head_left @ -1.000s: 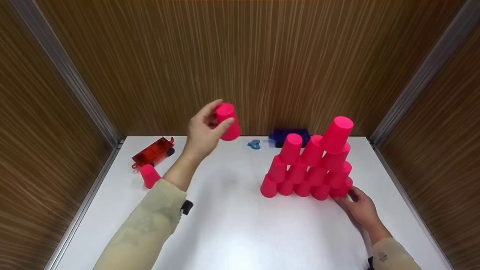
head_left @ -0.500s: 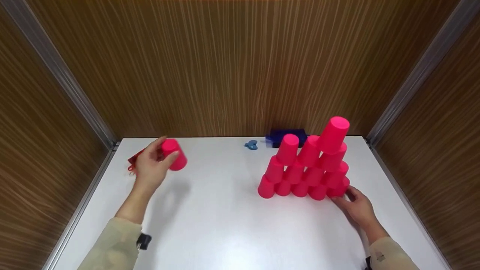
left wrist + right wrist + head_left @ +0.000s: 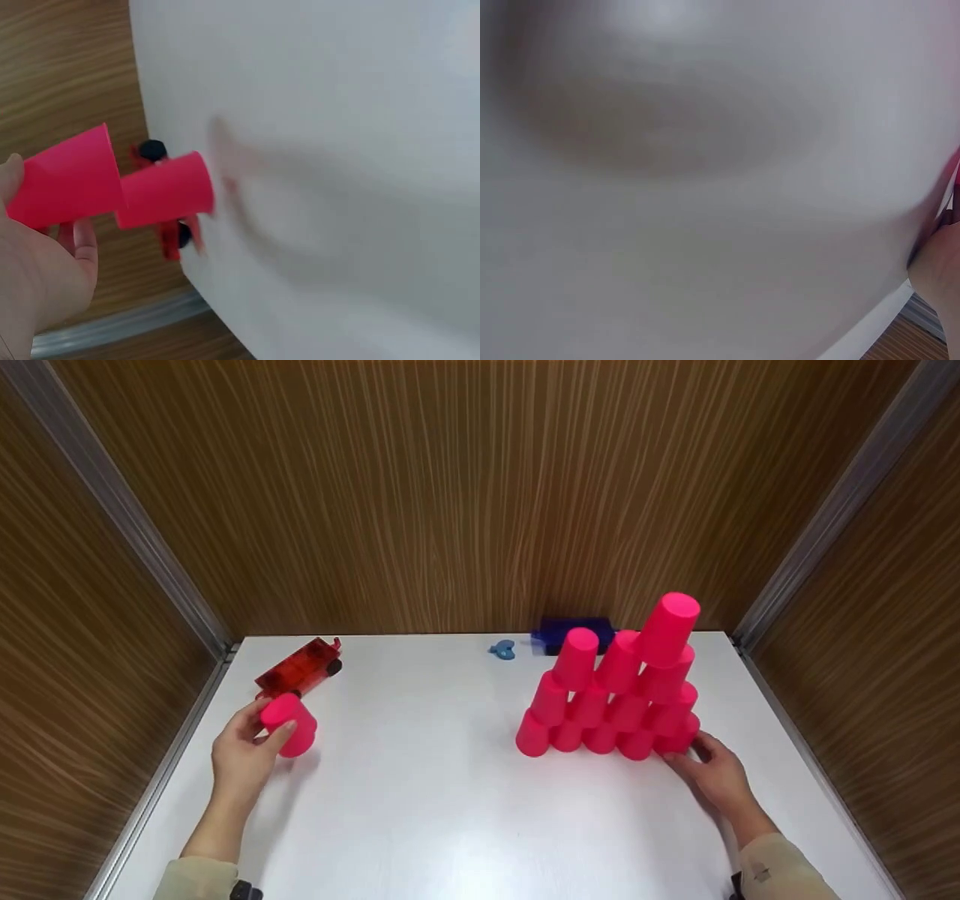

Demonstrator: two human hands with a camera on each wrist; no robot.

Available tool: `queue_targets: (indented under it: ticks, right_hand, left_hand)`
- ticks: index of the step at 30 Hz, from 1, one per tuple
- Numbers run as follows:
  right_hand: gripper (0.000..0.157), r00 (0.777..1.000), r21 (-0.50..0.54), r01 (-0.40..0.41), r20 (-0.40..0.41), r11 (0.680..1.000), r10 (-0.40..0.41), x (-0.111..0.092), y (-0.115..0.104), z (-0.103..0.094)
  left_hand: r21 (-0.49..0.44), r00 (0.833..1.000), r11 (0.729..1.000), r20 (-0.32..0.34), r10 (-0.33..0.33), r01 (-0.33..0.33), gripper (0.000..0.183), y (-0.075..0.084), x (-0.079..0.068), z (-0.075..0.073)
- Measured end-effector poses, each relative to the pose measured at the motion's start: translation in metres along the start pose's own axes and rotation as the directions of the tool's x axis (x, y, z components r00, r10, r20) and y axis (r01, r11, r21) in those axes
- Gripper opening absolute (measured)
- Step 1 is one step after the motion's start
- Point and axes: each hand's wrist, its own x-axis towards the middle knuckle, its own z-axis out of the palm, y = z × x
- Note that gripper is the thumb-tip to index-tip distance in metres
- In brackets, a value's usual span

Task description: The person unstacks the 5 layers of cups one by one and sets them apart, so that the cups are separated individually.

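Observation:
In the head view my left hand (image 3: 244, 754) holds an upside-down pink cup (image 3: 283, 720) by its side, at the left of the table. The left wrist view shows this held cup (image 3: 67, 180) with its rim right at the narrow end of a second pink cup (image 3: 171, 191), which stands mouth down on the table. From the head, the held cup mostly hides that one. On the right stands a stepped stack of upside-down pink cups (image 3: 589, 705), a single cup (image 3: 670, 630) topping its right side. My right hand (image 3: 720, 776) grips the stack's bottom right cup (image 3: 681, 735), thumb in front.
A red toy cart (image 3: 298, 666) with black wheels lies just behind the left cups. A small blue piece (image 3: 503, 649) and a dark blue toy cart (image 3: 574, 634) lie near the back wall (image 3: 480, 495), the cart partly behind the stack. Wood-patterned walls enclose the white table (image 3: 450, 802).
My left hand has carried its cup from the middle down to the left, over the standing cup beside the red cart. My right hand and the stack have stayed in place.

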Motion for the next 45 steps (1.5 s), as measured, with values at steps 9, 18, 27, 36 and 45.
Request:
queue_targets:
  ticks: [9, 18, 27, 36, 45]
  right_hand:
    - [0.097, 1.0, 0.035, -0.016, 0.005, 0.999, 0.016, 0.002, -0.002, -0.001]
    - [0.1, 0.999, 0.064, -0.036, 0.016, 0.997, 0.035, -0.002, 0.001, 0.0]
    - [0.097, 1.0, 0.019, -0.005, -0.001, 1.0, 0.005, 0.001, 0.001, 0.0]
    - [0.097, 1.0, 0.008, -0.01, -0.001, 1.0, 0.01, 0.002, 0.003, 0.0]
    - [0.099, 1.0, 0.042, -0.025, 0.014, 0.999, 0.024, 0.002, 0.004, 0.0]
  left_hand:
    - [0.026, 0.997, 0.997, -0.006, -0.072, 0.072, 0.075, -0.03, 0.001, -0.008]
    - [0.037, 0.994, 0.993, 0.007, -0.114, 0.113, 0.073, -0.051, 0.0, -0.005]
    - [0.036, 0.996, 0.995, -0.009, -0.088, 0.089, 0.069, -0.057, 0.003, -0.007]
    - [0.027, 0.995, 0.995, -0.016, -0.098, 0.099, 0.07, -0.061, 0.004, -0.009]
    - [0.015, 0.994, 0.994, -0.014, -0.108, 0.109, 0.07, -0.061, 0.005, -0.01]
